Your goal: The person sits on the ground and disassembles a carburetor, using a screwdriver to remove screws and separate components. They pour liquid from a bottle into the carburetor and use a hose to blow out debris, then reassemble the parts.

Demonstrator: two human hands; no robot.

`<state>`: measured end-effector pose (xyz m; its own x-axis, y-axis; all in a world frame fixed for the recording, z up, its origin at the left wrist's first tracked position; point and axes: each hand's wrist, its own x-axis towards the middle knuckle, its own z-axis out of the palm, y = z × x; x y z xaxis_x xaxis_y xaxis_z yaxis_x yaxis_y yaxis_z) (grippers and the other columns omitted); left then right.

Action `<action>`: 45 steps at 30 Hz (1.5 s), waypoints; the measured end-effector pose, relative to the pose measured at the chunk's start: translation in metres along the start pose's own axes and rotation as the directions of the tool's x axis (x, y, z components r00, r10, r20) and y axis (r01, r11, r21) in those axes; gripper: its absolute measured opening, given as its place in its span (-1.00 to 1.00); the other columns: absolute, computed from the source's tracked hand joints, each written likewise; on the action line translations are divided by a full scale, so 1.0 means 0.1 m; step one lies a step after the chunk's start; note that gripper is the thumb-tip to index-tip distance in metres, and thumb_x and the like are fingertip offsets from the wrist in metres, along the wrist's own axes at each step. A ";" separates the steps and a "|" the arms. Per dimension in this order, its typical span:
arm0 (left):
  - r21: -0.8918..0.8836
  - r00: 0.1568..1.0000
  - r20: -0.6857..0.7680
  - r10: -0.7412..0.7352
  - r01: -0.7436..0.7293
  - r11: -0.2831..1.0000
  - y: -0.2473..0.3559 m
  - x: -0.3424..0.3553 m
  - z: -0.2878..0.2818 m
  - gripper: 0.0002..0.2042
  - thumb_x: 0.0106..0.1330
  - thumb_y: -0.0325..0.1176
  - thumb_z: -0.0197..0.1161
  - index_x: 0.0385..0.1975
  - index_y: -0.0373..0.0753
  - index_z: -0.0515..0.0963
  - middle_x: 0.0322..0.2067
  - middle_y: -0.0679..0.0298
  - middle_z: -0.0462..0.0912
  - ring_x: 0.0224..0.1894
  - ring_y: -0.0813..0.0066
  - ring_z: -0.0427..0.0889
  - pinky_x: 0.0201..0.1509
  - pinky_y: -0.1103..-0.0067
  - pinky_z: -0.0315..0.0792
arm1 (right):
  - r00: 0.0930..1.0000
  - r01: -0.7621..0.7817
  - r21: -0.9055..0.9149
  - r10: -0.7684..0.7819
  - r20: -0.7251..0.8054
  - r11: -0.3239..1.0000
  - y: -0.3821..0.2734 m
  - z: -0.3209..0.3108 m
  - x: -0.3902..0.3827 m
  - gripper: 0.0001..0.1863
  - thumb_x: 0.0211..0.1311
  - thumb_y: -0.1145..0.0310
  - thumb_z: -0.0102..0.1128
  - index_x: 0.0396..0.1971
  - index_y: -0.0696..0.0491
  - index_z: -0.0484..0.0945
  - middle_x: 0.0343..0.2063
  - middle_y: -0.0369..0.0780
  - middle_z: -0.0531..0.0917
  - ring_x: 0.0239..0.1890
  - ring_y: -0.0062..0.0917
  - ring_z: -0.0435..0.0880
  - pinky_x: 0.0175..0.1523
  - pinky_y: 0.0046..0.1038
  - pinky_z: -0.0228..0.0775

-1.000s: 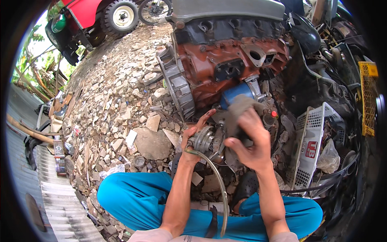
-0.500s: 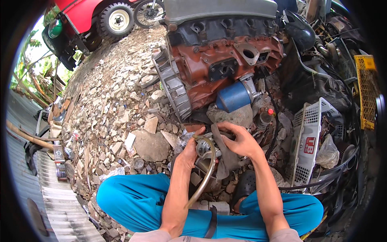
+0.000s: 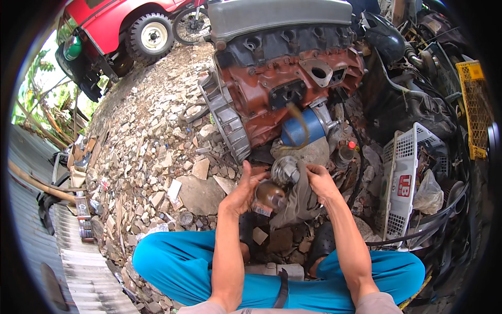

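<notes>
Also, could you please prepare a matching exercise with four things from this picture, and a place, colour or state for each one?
1. cloth
2. engine block
3. bottle
4. trousers

A. bright blue
B. reddish-brown
C. held in the right hand
D. topped with a red cap

Right pairs: 1-C, 2-B, 3-D, 4-A

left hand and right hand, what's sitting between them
In the head view, a metal part with silvery and brownish sections and a grey cloth lie between the left hand and right hand.
</notes>
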<state>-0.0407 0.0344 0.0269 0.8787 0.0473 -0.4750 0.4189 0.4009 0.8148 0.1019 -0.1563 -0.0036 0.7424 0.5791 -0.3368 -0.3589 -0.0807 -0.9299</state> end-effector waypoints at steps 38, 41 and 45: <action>-0.354 0.729 -0.510 0.457 -0.662 0.661 -0.11 0.24 0.14 -0.50 0.29 0.06 0.32 0.10 -0.11 0.46 -0.11 0.27 0.62 -0.12 0.39 0.66 -0.06 0.38 0.62 | 0.585 0.675 -0.254 -0.291 0.757 0.693 -1.22 -0.21 -0.85 -0.88 0.24 0.46 0.30 -0.29 0.17 0.61 -0.55 -0.10 0.59 -0.54 -0.34 0.52 -0.38 -0.36 0.35; -0.320 0.706 -0.512 0.488 -0.685 0.655 -0.08 0.24 0.22 -0.48 0.26 0.08 0.34 0.07 -0.13 0.46 -0.15 0.26 0.63 -0.14 0.35 0.67 -0.01 0.29 0.66 | 0.519 0.688 -0.182 -0.301 0.800 0.702 -1.27 -0.42 -0.84 -0.87 0.19 0.50 0.35 -0.32 0.24 0.62 -0.55 -0.12 0.65 -0.54 -0.32 0.61 -0.41 -0.35 0.39; -0.370 0.746 -0.491 0.450 -0.647 0.667 -0.05 0.24 0.30 -0.47 0.25 0.07 0.36 0.11 -0.10 0.48 -0.11 0.27 0.64 -0.11 0.35 0.67 -0.04 0.31 0.63 | 0.348 0.638 0.104 -0.406 0.845 0.763 -1.28 -0.66 -0.79 -0.82 0.12 0.52 0.41 -0.44 0.34 0.60 -0.61 -0.11 0.61 -0.64 -0.33 0.53 -0.52 -0.33 0.27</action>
<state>-0.0148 0.0060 0.0219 0.7313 0.6652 -0.1508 -0.3734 0.5755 0.7276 0.1267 -0.2453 0.1319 -0.0739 0.9196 0.3858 0.1412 0.3926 -0.9088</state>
